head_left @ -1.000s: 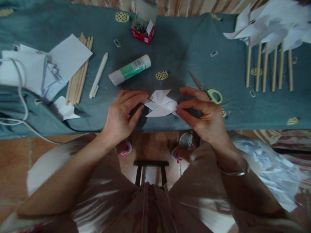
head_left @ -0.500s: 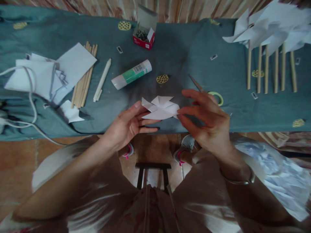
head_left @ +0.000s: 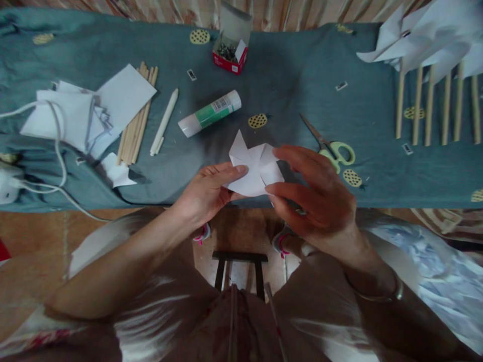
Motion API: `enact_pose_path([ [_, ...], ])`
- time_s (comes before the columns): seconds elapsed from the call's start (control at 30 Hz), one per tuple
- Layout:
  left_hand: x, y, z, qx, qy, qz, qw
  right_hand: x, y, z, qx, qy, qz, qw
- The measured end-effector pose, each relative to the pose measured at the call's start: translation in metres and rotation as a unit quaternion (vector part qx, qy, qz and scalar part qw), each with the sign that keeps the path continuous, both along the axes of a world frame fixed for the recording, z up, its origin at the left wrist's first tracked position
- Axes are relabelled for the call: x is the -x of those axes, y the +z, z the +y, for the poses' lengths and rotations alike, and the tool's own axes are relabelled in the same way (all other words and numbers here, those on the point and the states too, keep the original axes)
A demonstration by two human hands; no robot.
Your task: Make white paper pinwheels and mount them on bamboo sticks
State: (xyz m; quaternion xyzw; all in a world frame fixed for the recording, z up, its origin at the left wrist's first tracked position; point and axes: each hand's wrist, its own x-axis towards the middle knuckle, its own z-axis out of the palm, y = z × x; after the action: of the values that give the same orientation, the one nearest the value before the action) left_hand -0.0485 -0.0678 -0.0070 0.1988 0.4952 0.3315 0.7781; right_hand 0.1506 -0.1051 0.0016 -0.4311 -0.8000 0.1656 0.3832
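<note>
A white paper pinwheel [head_left: 256, 168] with cut, folded points is held up over the front edge of the table. My left hand [head_left: 211, 188] pinches its left side, thumb on top and fingers beneath. At the pinwheel's right side my right hand [head_left: 317, 188] grips the lower right edge between thumb and a finger, while its index finger touches the upper right point. Just beyond my right hand lie scissors [head_left: 328, 143] with light green handles. A glue stick [head_left: 210, 113] with a green label lies behind the pinwheel.
At the left are paper sheets [head_left: 124, 95], wooden sticks [head_left: 138, 128], a white pen [head_left: 164, 122] and a white cable [head_left: 60, 151]. An open red box [head_left: 228, 61] of small metal pieces stands at the back. Finished pinwheels [head_left: 426, 37] on sticks lie at the far right.
The pinwheel has been tilted so its face shows more. My left thumb has come down onto it, closing the left hand's grip. The scissors are less covered by my right hand.
</note>
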Motion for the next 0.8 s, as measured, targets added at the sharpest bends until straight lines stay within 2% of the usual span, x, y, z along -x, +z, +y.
enact_pose_path([
  [0.1, -0.004, 0.004, 0.0, -0.002, -0.004, 0.006, 1.0, 0.002, -0.001, -0.001, 0.011, -0.01, 0.031, 0.999],
  [0.27, -0.006, 0.005, -0.001, -0.011, 0.005, 0.001, 1.0, 0.008, -0.006, 0.001, 0.084, -0.056, 0.084, 0.991],
  [0.47, -0.007, 0.0, -0.003, -0.049, 0.017, -0.009, 0.999, 0.013, -0.011, 0.006, 0.056, -0.094, 0.033, 0.993],
  [0.6, -0.008, -0.003, -0.004, -0.065, 0.019, -0.008, 0.998, 0.015, -0.014, 0.008, 0.014, -0.099, 0.032, 0.994],
  [0.8, -0.008, -0.007, -0.005, -0.08, 0.019, -0.018, 0.996, 0.018, -0.016, 0.01, -0.003, -0.104, 0.023, 0.994],
])
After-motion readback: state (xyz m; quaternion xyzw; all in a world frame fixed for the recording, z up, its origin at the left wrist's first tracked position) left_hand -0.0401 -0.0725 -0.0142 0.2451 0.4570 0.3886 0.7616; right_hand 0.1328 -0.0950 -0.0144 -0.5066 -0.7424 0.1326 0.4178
